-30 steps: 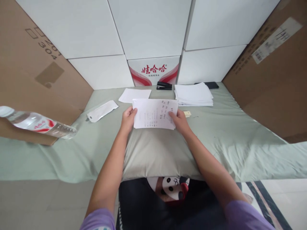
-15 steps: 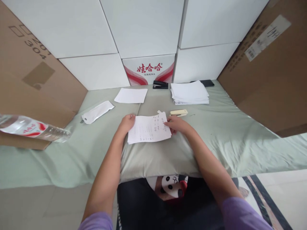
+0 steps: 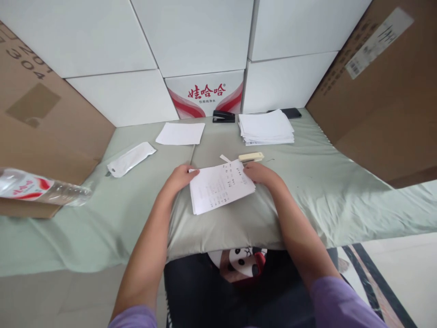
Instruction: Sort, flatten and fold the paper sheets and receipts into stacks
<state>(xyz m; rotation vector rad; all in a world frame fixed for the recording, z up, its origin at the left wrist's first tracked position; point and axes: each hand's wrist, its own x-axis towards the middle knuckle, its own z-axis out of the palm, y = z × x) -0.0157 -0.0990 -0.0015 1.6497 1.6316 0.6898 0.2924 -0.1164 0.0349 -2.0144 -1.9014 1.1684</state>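
While a panda print (image 3: 243, 264) peeks out below the near edge of the pale green cloth (image 3: 307, 205), a thin sheaf of white papers (image 3: 221, 189) is held between both hands, low over the cloth or on it; I can't tell which. It sits slantwise, its right end farther off than its left, and the edges don't quite match: lower sheets show along the left side and at the right corner. Dark marks run in rows over the top sheet, some bold, some faint, all too small to read. The left hand (image 3: 182, 176) pinches the far left corner, thumb on top; the right hand (image 3: 260, 173) grasps the far right corner, its fingers mostly hidden from me. Just beyond that hand is a cream stapler (image 3: 251, 156). Over to the left are a water bottle (image 3: 37, 186) and a white packet (image 3: 132, 159). Farther back come a single sheet (image 3: 180, 134), an uneven paper stack (image 3: 266, 127) and a black stapler (image 3: 223, 116), with white boxes (image 3: 191, 36) behind.
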